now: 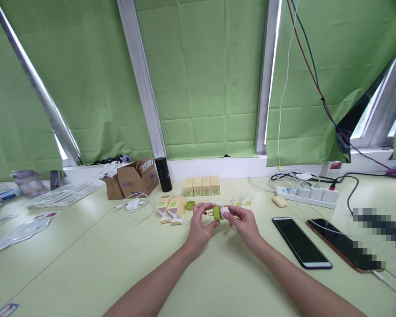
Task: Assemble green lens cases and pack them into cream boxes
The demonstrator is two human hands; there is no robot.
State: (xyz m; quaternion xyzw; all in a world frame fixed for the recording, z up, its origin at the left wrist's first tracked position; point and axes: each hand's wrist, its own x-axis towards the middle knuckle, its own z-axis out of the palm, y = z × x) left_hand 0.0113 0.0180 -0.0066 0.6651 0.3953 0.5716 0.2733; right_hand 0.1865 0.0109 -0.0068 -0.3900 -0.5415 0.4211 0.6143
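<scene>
Above the middle of the pale table, my left hand (202, 223) grips a small green case (216, 213) with a loop at its left side. My right hand (243, 220) pinches a small white piece (223, 212) that sits against the case's right side. Behind my left hand lies another green piece (190, 205). Two opened cream boxes (170, 208) lie to the left of it. Several closed cream boxes (202, 186) stand in a row farther back. Two small clear containers (242, 200) with yellow bits are behind my right hand.
At the back left are a cardboard box (137, 178), a black cylinder (163, 174) and a white charger with cable (134, 204). Two phones (302, 242) lie at the right, below a power strip (306, 194) with tangled cables. A cream oval item (280, 201) is nearby.
</scene>
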